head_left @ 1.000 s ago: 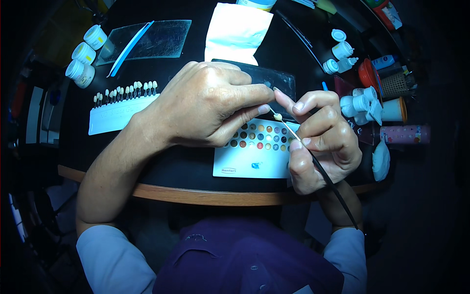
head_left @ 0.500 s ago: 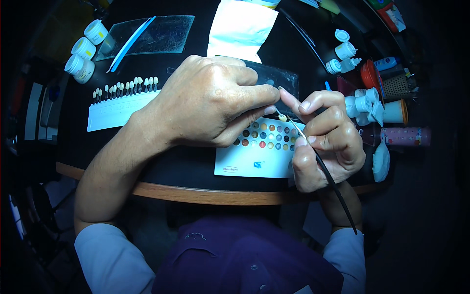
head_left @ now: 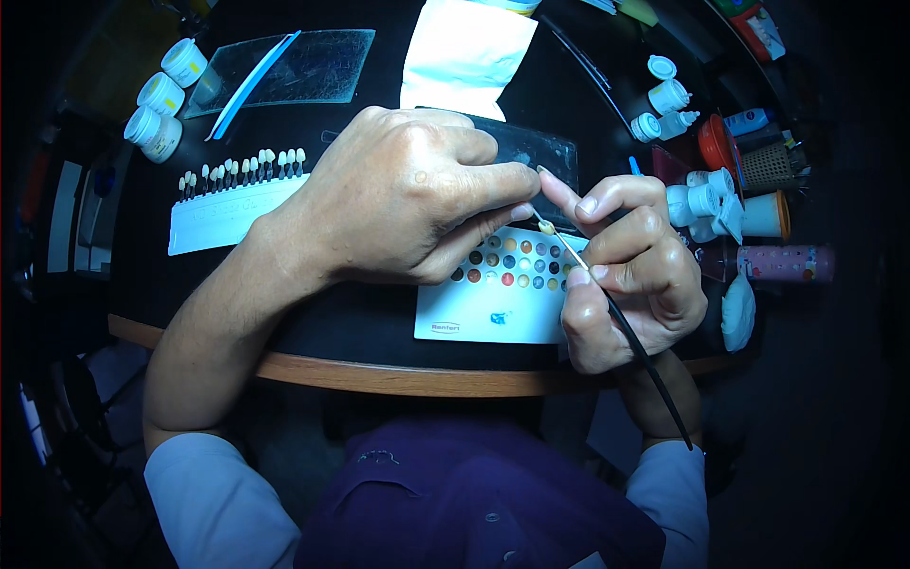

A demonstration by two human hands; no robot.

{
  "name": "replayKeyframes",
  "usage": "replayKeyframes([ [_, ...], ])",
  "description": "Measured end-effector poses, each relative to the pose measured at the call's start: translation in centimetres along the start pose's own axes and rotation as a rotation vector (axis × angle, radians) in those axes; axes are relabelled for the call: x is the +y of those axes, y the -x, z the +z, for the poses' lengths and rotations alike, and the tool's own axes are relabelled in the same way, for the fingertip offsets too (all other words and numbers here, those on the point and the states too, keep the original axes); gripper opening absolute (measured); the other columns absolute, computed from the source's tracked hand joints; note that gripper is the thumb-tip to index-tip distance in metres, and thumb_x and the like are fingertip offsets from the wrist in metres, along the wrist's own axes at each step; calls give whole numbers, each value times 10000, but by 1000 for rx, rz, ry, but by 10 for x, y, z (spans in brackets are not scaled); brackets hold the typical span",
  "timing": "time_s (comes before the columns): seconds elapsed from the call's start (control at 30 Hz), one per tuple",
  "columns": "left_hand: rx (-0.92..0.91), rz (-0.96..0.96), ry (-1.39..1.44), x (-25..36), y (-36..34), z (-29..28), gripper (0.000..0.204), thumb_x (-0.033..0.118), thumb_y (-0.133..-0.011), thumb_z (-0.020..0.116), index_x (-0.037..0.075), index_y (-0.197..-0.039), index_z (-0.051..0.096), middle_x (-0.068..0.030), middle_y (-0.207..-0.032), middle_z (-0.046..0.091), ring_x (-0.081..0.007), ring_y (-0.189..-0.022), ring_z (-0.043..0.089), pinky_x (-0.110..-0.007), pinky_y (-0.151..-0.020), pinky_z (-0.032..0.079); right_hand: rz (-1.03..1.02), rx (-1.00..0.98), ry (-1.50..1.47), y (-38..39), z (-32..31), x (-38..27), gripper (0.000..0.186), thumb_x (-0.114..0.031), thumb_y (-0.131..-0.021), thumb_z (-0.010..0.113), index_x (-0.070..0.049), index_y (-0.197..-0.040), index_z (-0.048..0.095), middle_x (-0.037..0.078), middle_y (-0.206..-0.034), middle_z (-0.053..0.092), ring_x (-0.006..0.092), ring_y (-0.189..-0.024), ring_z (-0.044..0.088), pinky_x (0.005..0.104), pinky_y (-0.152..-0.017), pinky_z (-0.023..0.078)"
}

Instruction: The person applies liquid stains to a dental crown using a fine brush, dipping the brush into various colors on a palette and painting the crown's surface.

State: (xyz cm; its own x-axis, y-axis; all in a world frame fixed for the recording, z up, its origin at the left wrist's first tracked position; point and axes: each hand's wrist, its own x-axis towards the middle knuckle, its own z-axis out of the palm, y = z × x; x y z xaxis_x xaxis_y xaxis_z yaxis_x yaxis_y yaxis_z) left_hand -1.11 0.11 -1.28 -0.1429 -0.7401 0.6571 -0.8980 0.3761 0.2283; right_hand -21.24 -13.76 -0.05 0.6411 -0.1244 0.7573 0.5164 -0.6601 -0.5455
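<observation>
Between the fingertips of my left hand (head_left: 408,194) is a thin metal holder, mostly hidden, with a small yellowish dental crown (head_left: 547,228) on its end. My right hand (head_left: 640,270) pinches a fine paintbrush (head_left: 646,358) with a dark handle. The brush tip meets the crown, and its handle slants down toward my right forearm. Below both hands lies a white stain palette (head_left: 457,311) with rows of coloured round wells and a blue smear. A tooth shade guide (head_left: 223,211), with a row of sample teeth, stands beside my left wrist.
White jars (head_left: 161,95) and a glass slab (head_left: 332,66) with a blue-white strip sit far left. A white paper (head_left: 464,57) lies at the back, a dark tile (head_left: 545,152) before it. Small bottles (head_left: 668,98), more jars and a pink cylinder (head_left: 785,264) crowd the right side.
The brush tip has shifted slightly left onto the crown, and the crown appears a little turned. My left hand has barely moved.
</observation>
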Motion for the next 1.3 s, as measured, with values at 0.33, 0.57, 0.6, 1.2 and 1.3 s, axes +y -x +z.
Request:
replayKeyframes([
  [0.33, -1, 7, 9, 0, -1, -1, 198, 131, -882, 832, 73, -1071, 823, -44, -708, 628, -212, -598, 626, -363, -548, 498, -5, -13, 0, -2, -1, -1, 232, 82, -689, 706, -31, -795, 534, 92, -747, 605, 310, -910, 671, 488, -846, 683],
  [0.57, 4, 8, 15, -1, 0, 0, 202, 137, -885, 832, 70, -1076, 821, -46, -714, 638, -218, -605, 636, -364, -551, 501, -6, -14, -18, -2, 0, 0, 216, 80, -682, 696, -28, -778, 537, 91, -744, 600, 309, -912, 674, 498, -867, 687],
  [0.6, 4, 9, 14, -1, 0, 0, 202, 137, -885, 832, 70, -1076, 821, -46, -714, 638, -218, -605, 636, -364, -551, 501, -7, -13, -17, -2, 0, 0, 216, 80, -682, 696, -28, -778, 537, 91, -744, 600, 309, -912, 674, 498, -867, 687],
  [1.2, -18, 4, 31, 0, -2, -2, 203, 109, -871, 831, 54, -1065, 809, -48, -691, 573, -228, -592, 581, -375, -547, 458, -18, -14, -12, -1, -3, -1, 229, 77, -697, 704, -42, -800, 538, 85, -751, 605, 300, -919, 675, 501, -888, 681],
  [1.3, -8, 2, 43, 1, -3, -1, 203, 105, -871, 832, 52, -1066, 809, -49, -690, 562, -232, -596, 573, -378, -552, 453, -13, 35, -41, 0, -2, 0, 225, 75, -699, 702, -44, -801, 541, 83, -751, 605, 300, -920, 676, 495, -877, 680],
])
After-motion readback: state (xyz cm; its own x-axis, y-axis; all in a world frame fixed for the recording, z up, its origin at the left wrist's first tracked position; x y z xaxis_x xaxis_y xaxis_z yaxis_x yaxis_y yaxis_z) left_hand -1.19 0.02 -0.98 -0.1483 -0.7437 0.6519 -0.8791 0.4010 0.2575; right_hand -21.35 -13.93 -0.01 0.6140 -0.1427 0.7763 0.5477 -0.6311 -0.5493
